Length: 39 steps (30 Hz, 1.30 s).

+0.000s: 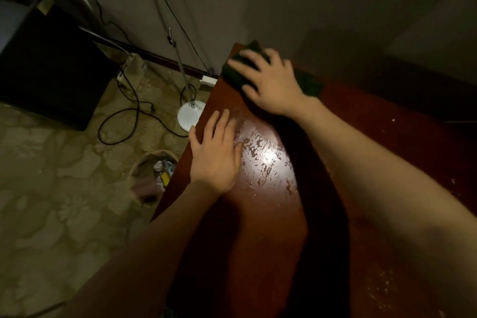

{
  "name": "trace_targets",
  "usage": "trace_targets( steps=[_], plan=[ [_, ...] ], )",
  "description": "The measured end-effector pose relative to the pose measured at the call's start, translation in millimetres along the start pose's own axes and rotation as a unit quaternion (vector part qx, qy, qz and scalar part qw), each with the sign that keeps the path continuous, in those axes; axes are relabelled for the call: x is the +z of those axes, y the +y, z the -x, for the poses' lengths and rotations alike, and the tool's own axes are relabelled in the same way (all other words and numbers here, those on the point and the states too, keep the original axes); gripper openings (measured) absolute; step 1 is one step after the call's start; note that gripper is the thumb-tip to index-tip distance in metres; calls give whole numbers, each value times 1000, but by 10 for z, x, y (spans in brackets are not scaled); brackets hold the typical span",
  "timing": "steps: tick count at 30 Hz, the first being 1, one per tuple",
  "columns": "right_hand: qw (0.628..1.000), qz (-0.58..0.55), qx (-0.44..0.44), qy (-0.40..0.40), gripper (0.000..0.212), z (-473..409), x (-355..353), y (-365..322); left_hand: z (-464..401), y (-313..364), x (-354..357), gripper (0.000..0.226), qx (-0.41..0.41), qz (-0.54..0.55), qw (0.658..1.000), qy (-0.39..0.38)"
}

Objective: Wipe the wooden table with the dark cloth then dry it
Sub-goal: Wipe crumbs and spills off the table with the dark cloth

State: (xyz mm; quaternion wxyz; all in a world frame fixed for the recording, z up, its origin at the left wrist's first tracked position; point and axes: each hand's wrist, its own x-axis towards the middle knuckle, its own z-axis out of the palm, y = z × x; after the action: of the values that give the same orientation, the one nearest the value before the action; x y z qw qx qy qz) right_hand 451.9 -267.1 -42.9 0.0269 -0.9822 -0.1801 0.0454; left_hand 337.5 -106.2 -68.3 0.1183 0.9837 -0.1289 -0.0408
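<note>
The reddish wooden table (271,214) fills the middle and right of the view, with wet streaks shining near its left edge. A dark green cloth (235,73) lies on the table's far left corner. My right hand (268,82) presses flat on top of the cloth, fingers spread toward the corner. My left hand (215,155) rests palm down on the table by the left edge, fingers apart, holding nothing. Small pale crumbs (382,284) dot the right part of the table.
Left of the table, on the patterned floor, stand a woven basket (152,178) with bottles, a white round lamp base (189,115) with its pole, loose black cables (124,116), a power strip and a black box (49,72). A wall runs behind the table.
</note>
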Motion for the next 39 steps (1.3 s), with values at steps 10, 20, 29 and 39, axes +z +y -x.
trace_targets(
  steps=[10,20,29,39],
  plan=[
    [1000,11,-21,1,58,104,10,-419,-14,-9,37,54,2,-2,1000,15],
    [985,-25,168,17,57,-263,-3,-104,4,-24,28,53,7,21,999,33],
    [990,-1,136,45,54,1100,206,-624,-4,-26,-1,57,3,11,1000,6],
    [952,-19,306,21,58,950,79,301,18,-27,5,48,10,27,1000,3]
  ],
)
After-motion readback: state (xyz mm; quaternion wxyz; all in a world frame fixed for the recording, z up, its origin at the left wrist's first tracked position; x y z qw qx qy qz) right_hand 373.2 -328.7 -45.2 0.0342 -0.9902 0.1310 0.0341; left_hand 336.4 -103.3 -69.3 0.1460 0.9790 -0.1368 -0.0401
